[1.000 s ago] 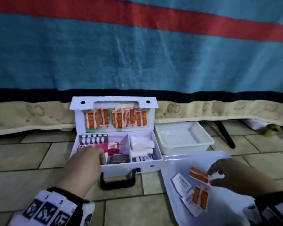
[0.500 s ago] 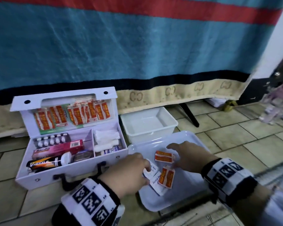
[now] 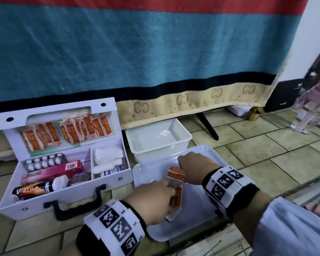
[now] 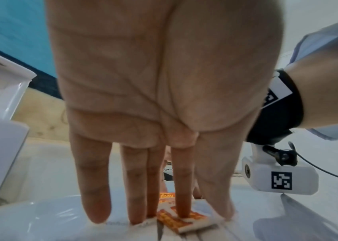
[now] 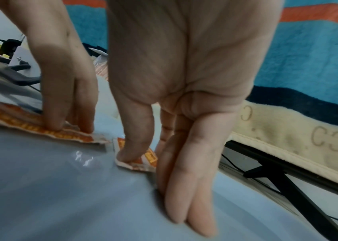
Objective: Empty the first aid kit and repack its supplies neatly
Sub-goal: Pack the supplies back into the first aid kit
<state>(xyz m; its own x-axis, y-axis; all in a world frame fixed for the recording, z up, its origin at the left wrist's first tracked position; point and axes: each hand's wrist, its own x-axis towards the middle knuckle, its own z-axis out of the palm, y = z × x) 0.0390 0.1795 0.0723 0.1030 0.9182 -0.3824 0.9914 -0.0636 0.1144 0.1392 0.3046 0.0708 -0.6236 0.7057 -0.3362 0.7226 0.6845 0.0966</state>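
The white first aid kit (image 3: 35,202) stands open on the floor at left, with orange plaster packets (image 3: 70,132) in its lid and a blister pack, a pink Bacidin box (image 3: 52,172), a tube and cotton rolls inside. To its right lies a white tray (image 3: 194,218). My left hand (image 3: 155,196) presses straight fingers (image 4: 182,212) down on an orange plaster packet (image 4: 176,221) that lies on white sachets. My right hand (image 3: 192,167) sits just beyond, its thumb (image 5: 130,151) pressing another orange packet (image 3: 175,173) onto the tray while the fingers touch the tray beside it.
An empty white plastic bin (image 3: 181,143) stands behind the tray, under a striped blanket's hem (image 3: 192,100). A black leg (image 3: 207,126) slants down to the tiles behind the bin. A clear bottle with a pink top (image 3: 310,108) stands at far right.
My left hand left the kit and came across onto the tray. The right hand shifted onto a packet, and the loose packets now lie closer together. The head view swung right.
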